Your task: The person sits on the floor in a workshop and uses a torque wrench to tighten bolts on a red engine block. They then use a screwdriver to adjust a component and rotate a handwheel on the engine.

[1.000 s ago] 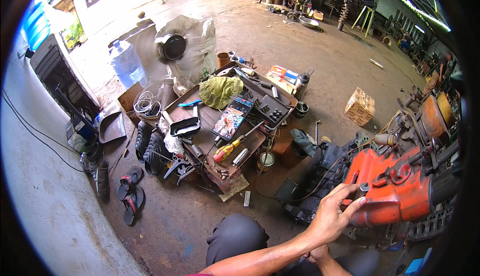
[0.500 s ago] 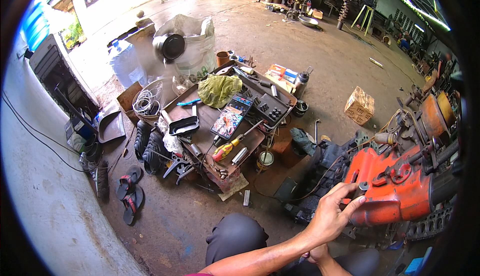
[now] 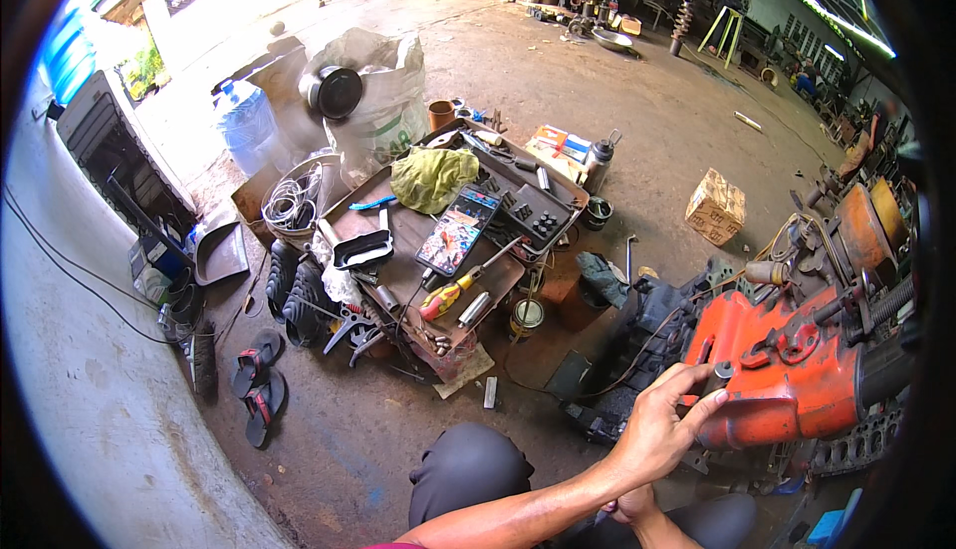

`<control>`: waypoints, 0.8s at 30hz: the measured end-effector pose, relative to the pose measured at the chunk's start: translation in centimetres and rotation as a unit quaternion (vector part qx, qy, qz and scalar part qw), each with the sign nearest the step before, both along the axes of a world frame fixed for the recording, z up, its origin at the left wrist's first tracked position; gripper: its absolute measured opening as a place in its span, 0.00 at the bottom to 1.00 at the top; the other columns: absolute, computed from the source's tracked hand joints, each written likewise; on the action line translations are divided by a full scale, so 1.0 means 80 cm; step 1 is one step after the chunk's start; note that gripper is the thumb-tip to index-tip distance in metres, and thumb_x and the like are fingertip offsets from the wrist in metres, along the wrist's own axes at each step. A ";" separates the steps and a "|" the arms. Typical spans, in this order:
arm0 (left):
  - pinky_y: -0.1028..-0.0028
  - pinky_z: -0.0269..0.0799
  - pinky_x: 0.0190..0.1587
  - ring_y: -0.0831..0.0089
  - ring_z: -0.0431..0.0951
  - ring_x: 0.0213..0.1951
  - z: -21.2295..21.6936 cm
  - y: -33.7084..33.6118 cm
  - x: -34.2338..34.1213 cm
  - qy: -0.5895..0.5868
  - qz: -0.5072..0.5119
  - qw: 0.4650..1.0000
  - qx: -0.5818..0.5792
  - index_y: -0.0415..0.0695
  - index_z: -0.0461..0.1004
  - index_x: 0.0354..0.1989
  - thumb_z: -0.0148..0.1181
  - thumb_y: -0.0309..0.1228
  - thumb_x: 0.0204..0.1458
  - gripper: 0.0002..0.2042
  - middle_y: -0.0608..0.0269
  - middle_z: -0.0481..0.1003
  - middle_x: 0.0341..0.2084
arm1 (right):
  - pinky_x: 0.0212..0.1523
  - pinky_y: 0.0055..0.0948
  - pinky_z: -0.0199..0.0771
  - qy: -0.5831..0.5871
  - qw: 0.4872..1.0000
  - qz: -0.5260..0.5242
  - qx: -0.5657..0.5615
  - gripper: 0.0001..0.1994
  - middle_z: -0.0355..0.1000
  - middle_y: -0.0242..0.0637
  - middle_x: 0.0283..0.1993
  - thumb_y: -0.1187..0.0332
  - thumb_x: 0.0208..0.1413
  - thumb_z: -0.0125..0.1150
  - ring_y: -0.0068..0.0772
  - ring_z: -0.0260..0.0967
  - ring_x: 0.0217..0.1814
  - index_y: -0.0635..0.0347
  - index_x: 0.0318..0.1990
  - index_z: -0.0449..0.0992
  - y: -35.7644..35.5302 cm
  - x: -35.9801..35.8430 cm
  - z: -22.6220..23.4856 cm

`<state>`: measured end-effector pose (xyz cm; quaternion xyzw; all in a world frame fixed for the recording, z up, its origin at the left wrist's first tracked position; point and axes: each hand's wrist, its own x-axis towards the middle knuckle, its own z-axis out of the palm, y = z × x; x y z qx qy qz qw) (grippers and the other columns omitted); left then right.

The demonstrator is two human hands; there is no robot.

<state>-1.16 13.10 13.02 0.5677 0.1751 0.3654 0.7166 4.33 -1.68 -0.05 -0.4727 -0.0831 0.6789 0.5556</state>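
My left hand (image 3: 659, 428) reaches across to the orange metal machine body (image 3: 772, 375) at the right. Its thumb and fingers close round a small round grey metal piece (image 3: 723, 371) at the near left edge of that body. Below the left forearm, my right hand (image 3: 631, 502) is curled, partly covered by the arm; what it holds, if anything, is hidden. A black engine-like block (image 3: 637, 350) lies just beyond the left hand, beside the orange body.
A low metal work table (image 3: 398, 220) holds a phone (image 3: 458, 230), a yellow-red screwdriver (image 3: 446, 297), a green cloth (image 3: 434, 179) and sockets. Sandals (image 3: 261, 390) lie left, near the wall (image 3: 110, 390). A cardboard box (image 3: 715, 208) stands on the floor. People are at the far right.
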 end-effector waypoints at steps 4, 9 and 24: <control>0.75 0.76 0.46 0.74 0.78 0.42 -0.001 0.001 0.001 0.021 0.001 0.999 0.028 0.35 0.75 0.53 0.64 0.29 0.58 0.16 0.59 0.75 0.40 | 0.13 0.19 0.55 0.014 1.000 0.005 -0.002 0.16 0.64 0.26 0.16 0.54 0.63 0.57 0.18 0.56 0.12 0.57 0.30 0.75 -0.003 0.003 -0.002; 0.69 0.72 0.47 0.64 0.78 0.41 -0.002 -0.002 0.003 -0.004 -0.004 1.000 -0.006 0.33 0.74 0.52 0.63 0.33 0.59 0.18 0.53 0.75 0.39 | 0.13 0.20 0.54 0.021 1.000 0.007 0.022 0.18 0.64 0.25 0.15 0.52 0.63 0.56 0.18 0.55 0.12 0.57 0.30 0.75 -0.002 0.002 -0.006; 0.75 0.77 0.45 0.77 0.77 0.42 -0.003 0.000 0.002 0.020 0.001 1.000 0.017 0.36 0.75 0.53 0.64 0.30 0.58 0.16 0.61 0.74 0.40 | 0.12 0.20 0.53 0.011 1.000 0.006 0.015 0.20 0.63 0.26 0.15 0.49 0.64 0.55 0.18 0.54 0.11 0.57 0.31 0.74 0.003 0.001 0.003</control>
